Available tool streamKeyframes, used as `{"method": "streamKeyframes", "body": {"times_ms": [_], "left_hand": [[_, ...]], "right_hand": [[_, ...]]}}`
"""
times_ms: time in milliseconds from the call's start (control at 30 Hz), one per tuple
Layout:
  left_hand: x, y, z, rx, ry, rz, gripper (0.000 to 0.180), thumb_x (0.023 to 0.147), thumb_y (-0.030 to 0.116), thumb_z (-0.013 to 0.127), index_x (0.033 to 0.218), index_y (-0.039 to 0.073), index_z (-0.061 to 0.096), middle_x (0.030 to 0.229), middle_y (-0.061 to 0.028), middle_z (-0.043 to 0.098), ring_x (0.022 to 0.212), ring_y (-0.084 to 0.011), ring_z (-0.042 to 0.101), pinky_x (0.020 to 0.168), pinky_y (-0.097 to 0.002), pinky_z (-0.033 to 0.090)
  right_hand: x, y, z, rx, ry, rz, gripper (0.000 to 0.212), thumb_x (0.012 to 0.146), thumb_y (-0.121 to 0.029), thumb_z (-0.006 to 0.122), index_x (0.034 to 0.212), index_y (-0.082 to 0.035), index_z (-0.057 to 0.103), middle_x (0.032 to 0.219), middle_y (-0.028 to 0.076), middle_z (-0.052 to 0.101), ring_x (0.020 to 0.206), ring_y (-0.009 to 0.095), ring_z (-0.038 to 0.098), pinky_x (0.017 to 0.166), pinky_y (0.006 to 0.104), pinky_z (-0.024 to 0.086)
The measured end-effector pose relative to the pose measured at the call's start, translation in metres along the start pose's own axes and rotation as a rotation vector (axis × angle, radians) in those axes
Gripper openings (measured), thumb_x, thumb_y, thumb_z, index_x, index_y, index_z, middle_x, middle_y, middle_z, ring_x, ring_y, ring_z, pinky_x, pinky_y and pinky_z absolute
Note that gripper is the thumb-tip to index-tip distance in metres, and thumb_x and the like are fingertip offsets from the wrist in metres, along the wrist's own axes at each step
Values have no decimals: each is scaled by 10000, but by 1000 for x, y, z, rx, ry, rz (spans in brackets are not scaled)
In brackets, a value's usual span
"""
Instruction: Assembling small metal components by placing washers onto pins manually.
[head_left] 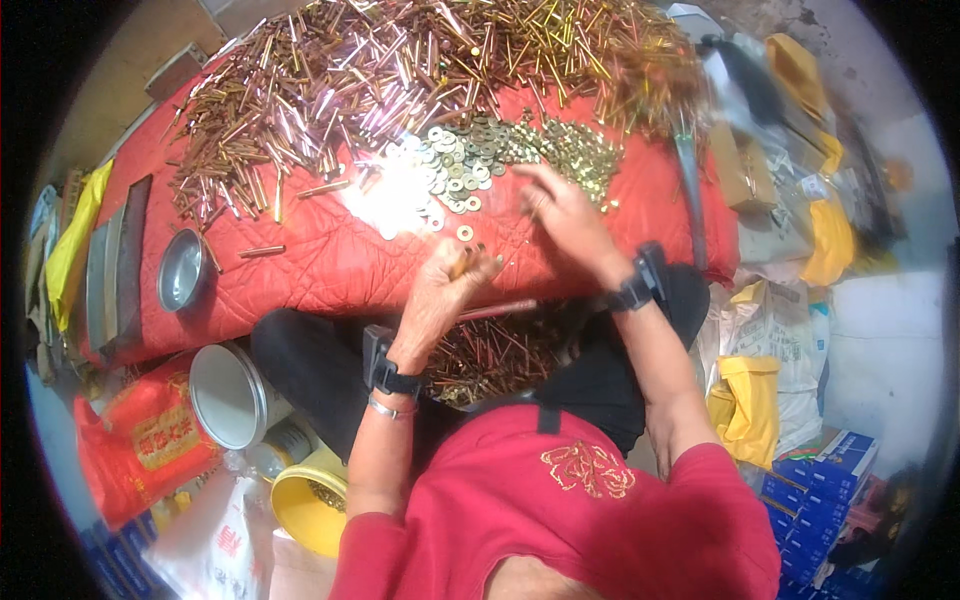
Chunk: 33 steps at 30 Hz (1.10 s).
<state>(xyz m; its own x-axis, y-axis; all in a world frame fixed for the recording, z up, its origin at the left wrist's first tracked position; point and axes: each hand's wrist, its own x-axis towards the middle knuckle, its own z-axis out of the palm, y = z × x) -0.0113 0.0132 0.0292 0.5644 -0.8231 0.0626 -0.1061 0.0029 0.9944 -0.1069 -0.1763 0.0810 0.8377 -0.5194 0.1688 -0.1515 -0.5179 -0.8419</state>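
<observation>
My left hand [447,285] is closed just above the red quilted cloth [330,265]. Something small and coppery shows between its fingers, too little to name. To its right, my right hand [572,222] has its fingers apart and partly bent, beside the heap of small brassy nuts [585,155]. I see nothing held in it. Flat metal washers [455,170] lie left of the nuts, some washed out by glare. One loose washer [465,233] lies near my left hand. Behind them spreads a large pile of copper-coloured metal rods [400,75].
A metal bowl [182,270] sits at the cloth's left. More rods [490,355] lie between my legs. At lower left are a white bucket [222,395], a yellow bucket [300,505] and a red bag [150,435]. Blue boxes [815,500] are stacked lower right.
</observation>
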Motion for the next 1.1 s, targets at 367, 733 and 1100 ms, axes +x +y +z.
{"method": "streamKeyframes", "body": {"times_ms": [367, 733, 1100], "left_hand": [[177, 9, -18, 822, 433, 264, 217, 762, 194, 712, 963, 128, 666, 886, -124, 600, 824, -335, 619, 693, -425, 487], [156, -8, -37, 186, 500, 247, 183, 899, 209, 624, 902, 26, 624, 797, -33, 595, 633, -133, 530, 604, -285, 440], [54, -18, -40, -1323, 205, -389, 169, 918, 104, 577, 1039, -13, 561, 822, -101, 602, 532, -67, 441, 482, -171, 386]], "right_hand": [[154, 104, -9, -752, 353, -67, 197, 787, -119, 642, 943, -13, 584, 962, 200, 607, 885, 391, 619, 755, 475, 511], [90, 59, -26, -832, 387, -297, 79, 758, -75, 607, 805, -21, 575, 844, 158, 553, 806, 346, 583, 710, 453, 488], [32, 34, 18, -325, 40, -375, 118, 813, -85, 596, 919, -34, 586, 880, 152, 579, 814, 357, 577, 724, 426, 465]]}}
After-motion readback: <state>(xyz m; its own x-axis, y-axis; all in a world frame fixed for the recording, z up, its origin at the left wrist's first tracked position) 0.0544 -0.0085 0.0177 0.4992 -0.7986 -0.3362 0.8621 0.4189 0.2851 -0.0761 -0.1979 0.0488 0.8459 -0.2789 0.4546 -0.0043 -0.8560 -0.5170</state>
